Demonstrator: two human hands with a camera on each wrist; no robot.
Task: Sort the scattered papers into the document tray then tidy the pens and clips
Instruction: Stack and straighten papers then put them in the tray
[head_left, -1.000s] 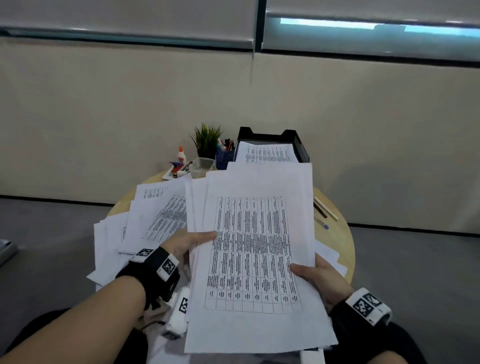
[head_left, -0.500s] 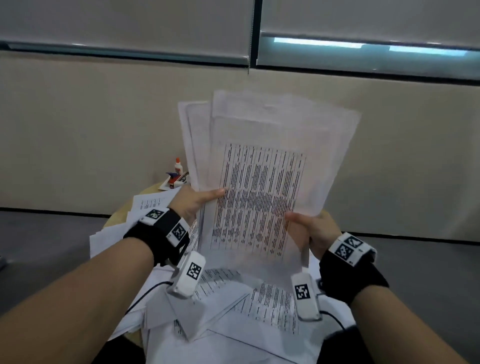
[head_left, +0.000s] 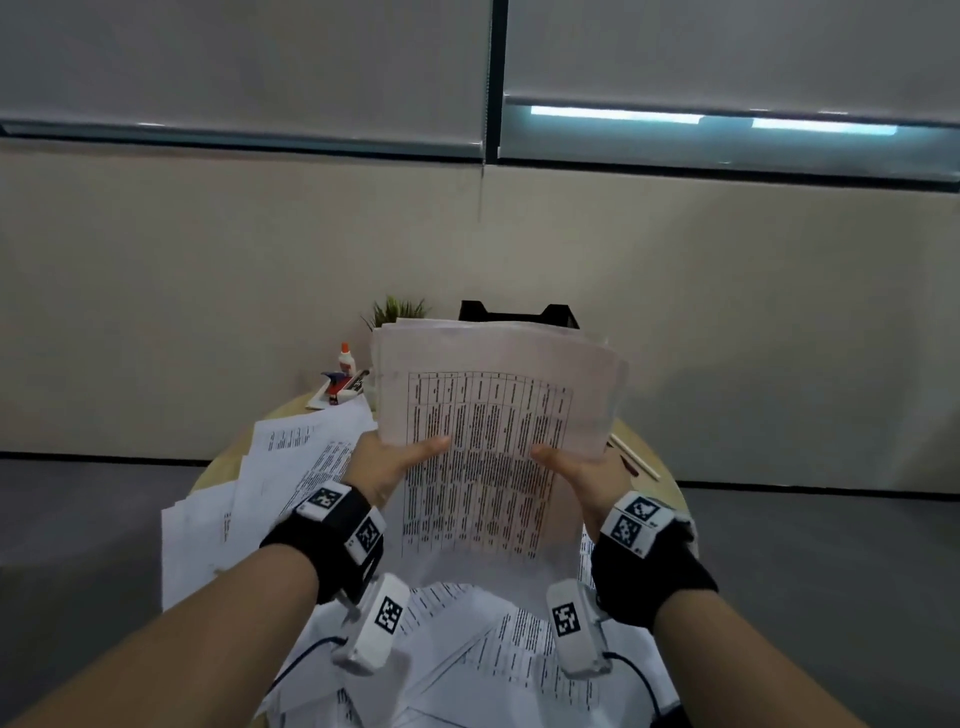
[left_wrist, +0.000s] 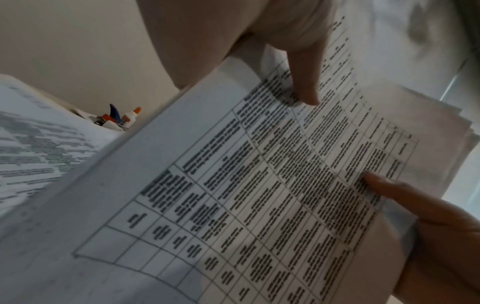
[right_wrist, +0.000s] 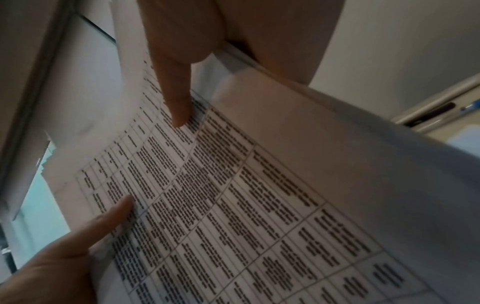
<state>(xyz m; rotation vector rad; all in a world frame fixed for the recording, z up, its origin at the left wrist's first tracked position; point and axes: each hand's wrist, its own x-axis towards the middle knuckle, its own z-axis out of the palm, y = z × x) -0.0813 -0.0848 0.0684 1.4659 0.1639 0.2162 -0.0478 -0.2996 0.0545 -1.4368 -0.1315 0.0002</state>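
I hold a stack of printed sheets (head_left: 488, 415) upright over the round table, its top page a ruled table of text (left_wrist: 285, 185) (right_wrist: 233, 195). My left hand (head_left: 395, 462) grips the stack's left edge with the thumb lying across the front page. My right hand (head_left: 576, 470) grips the right edge the same way. The black document tray (head_left: 519, 312) shows just behind the stack's top edge. More loose papers (head_left: 291, 467) lie spread over the table to the left and below my wrists. Pencils (head_left: 631, 457) lie at the table's right edge.
A glue bottle (head_left: 346, 358) and a red and white stapler-like item (head_left: 340, 387) sit at the table's back left, with a small green plant (head_left: 397, 312) behind the stack. A beige wall and window blinds stand beyond the wooden table (head_left: 670, 488). Grey floor surrounds it.
The stack was tipped up from flat to upright between both hands, lifted high half a second ago, and has now come down lower, its sheets more evenly squared.
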